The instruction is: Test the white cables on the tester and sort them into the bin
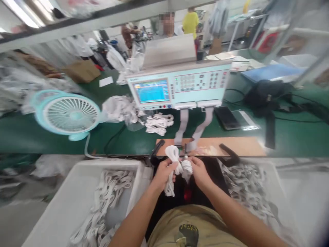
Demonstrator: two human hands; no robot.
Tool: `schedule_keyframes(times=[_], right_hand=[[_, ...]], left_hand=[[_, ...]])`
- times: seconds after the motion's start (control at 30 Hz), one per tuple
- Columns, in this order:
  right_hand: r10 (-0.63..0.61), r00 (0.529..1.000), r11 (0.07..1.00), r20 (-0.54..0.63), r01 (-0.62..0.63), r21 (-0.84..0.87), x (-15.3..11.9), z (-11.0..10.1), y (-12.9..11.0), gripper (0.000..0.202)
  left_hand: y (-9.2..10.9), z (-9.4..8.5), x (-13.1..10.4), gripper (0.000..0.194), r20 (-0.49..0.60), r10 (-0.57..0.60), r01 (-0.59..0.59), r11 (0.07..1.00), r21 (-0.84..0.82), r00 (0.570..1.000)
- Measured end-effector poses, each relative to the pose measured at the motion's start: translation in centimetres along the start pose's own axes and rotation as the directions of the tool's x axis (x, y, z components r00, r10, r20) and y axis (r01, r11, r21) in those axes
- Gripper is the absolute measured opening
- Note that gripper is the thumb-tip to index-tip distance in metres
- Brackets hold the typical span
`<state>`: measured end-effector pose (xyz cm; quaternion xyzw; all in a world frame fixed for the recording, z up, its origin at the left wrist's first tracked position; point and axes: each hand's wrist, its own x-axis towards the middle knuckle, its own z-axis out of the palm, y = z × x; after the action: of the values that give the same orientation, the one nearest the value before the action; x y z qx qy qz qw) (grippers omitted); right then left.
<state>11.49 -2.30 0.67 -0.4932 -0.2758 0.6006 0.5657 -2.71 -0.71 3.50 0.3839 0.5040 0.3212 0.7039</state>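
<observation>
My left hand (164,173) is closed around a bundled white cable (171,154), whose loops stick out above and below the fingers. Close beside it, my right hand (199,171) grips a second coiled white cable (187,167), with a connector end pointing up near the fingertips. Both hands are over my lap at the front edge of the bench. Just beyond them, two grey ribbon cables (199,132) run down from a tester with a screen (151,92) to the wooden board (231,144). Blur hides the finer details of the connectors.
White bins with many bundled cables stand on my left (74,175) and right (272,171). On the green bench (115,139) are a turquoise fan (73,115), a white cable bundle (159,123), a dark phone (227,117) and a black bag (267,94). People are in the background.
</observation>
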Motion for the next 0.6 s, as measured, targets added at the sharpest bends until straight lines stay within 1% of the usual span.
schedule_keyframes(times=[0.1,0.17,0.23,0.3,0.33,0.37,0.4,0.43,0.5,0.57,0.6], right_hand=[[-0.017,0.999,0.999,-0.030,0.016,-0.032,0.1,-0.1,0.1,0.033],[-0.013,0.999,0.999,-0.043,0.011,-0.047,-0.4,-0.5,0.6,0.033],[0.022,1.000,0.998,-0.014,-0.023,-0.059,-1.4,-1.5,1.3,0.034],[0.075,0.997,0.996,0.025,-0.073,-0.051,-2.9,-3.6,2.3,0.035],[0.088,0.996,0.996,0.006,-0.088,-0.034,-3.7,-5.1,2.7,0.034],[0.085,0.995,0.996,-0.052,-0.086,-0.011,-4.4,-7.0,3.1,0.033],[0.066,0.987,0.998,-0.144,-0.064,0.012,-5.0,-9.0,3.2,0.032],[0.035,0.966,0.999,-0.254,-0.029,0.028,-5.4,-11.3,3.2,0.030],[-0.035,0.898,0.998,-0.439,0.050,0.024,-5.9,-16.1,2.5,0.030],[-0.118,0.817,0.991,-0.564,0.135,-0.011,-5.6,-20.7,1.2,0.031],[-0.165,0.769,0.983,-0.617,0.180,-0.039,-5.2,-22.7,0.5,0.032]], left_hand=[[-0.6,0.3,-0.1,0.048,-0.092,0.001,0.006,0.997,0.071,0.996],[-1.2,0.6,-0.6,0.048,-0.114,-0.034,0.045,0.994,0.102,0.993],[-2.1,1.0,-1.5,0.049,-0.070,-0.122,0.130,0.984,0.125,0.990],[-3.1,1.4,-2.4,0.052,0.013,-0.205,0.200,0.967,0.155,0.979],[-3.7,1.6,-2.9,0.052,0.047,-0.231,0.220,0.960,0.171,0.972],[-4.2,1.6,-3.2,0.052,0.065,-0.243,0.228,0.955,0.188,0.968],[-4.6,1.6,-3.5,0.052,0.065,-0.243,0.226,0.953,0.200,0.968],[-5.0,1.5,-3.7,0.051,0.049,-0.235,0.220,0.953,0.208,0.971],[-5.6,1.3,-3.9,0.050,-0.005,-0.219,0.215,0.953,0.214,0.976],[-5.9,1.3,-3.9,0.051,-0.042,-0.204,0.208,0.954,0.214,0.978],[-6.0,1.4,-3.9,0.051,-0.045,-0.200,0.205,0.954,0.217,0.979]])
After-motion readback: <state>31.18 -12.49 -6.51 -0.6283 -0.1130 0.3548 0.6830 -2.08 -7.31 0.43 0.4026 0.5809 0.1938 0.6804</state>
